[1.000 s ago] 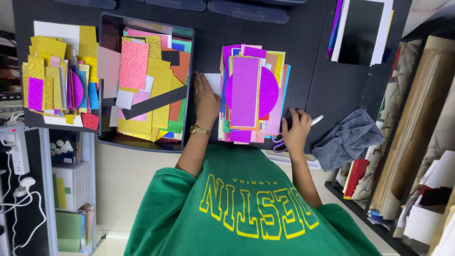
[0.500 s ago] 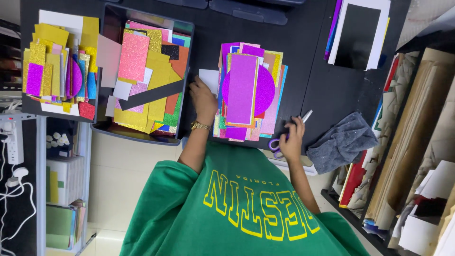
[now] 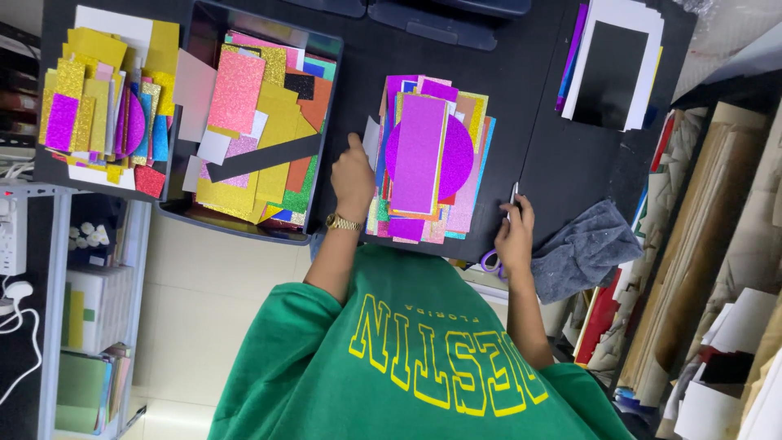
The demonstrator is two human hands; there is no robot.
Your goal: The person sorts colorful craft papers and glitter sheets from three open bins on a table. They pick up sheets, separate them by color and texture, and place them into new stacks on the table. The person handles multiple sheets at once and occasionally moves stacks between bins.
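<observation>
we see our left hand [image 3: 353, 175] w/ a gold watch [image 3: 343, 222] on the wrist, resting at the left edge of the glitter paper stack [image 3: 429, 159] on the black desk [image 3: 529, 106]. the fingers are curled loosely, thumb up, touching the stack's edge and a white sheet poking out there; whether that grip has actually closed on a sheet we can't tell.

our right hand [image 3: 515, 236] sits just right of the stack's lower corner, its grip closed around scissors [image 3: 503, 232]: purple handles show below the palm, the pale blade tip sticks out above the fingers (pointing away from the body).

the stack lies between the two grips: a purple glitter strip on top, a purple circle under it, then pink, gold, blue and red pieces fanned out beneath.

left of the left grip, just beside it, is a black tray [image 3: 326, 49] full of mixed glitter sheets, pink, gold, orange, green, w/ a dark strip lying across. further left, a second pile of scraps [image 3: 106, 106], mostly gold and purple.

right of the right grip, touching distance, a grey cloth [image 3: 586, 253] hangs at the desk edge. well up from it, black and white sheets [image 3: 611, 69] sit stacked near the far corner.
</observation>
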